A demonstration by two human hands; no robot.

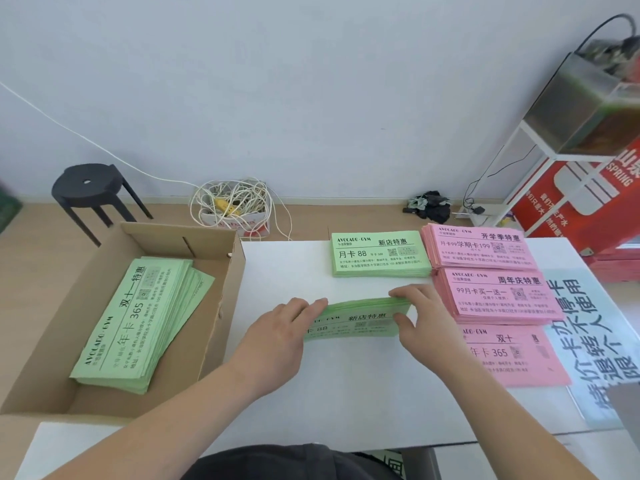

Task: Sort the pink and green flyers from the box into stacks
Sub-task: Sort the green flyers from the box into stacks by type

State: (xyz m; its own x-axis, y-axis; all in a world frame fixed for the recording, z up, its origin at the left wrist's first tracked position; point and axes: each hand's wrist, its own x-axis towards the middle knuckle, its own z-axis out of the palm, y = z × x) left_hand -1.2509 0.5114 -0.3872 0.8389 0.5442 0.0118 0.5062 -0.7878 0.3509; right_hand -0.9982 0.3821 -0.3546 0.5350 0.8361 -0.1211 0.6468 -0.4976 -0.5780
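A bundle of green flyers (360, 318) stands tilted on its long edge in the middle of the white table (284, 271). My left hand (277, 336) grips its left end and my right hand (419, 317) grips its right end. A neat green stack (379, 254) lies behind it. Three pink stacks sit to the right: a far one (479, 245), a middle one (498, 294) and a near one (512, 355). An open cardboard box (207, 341) at the left holds a fanned pile of green flyers (138, 320).
A large printed sheet (595, 337) lies at the table's right edge. On the floor behind are a black stool (90, 188), a small box of tangled cable (232, 206) and dark cloth (431, 204). A white rack with a tank (575, 109) and a red carton (581, 195) stand at the right.
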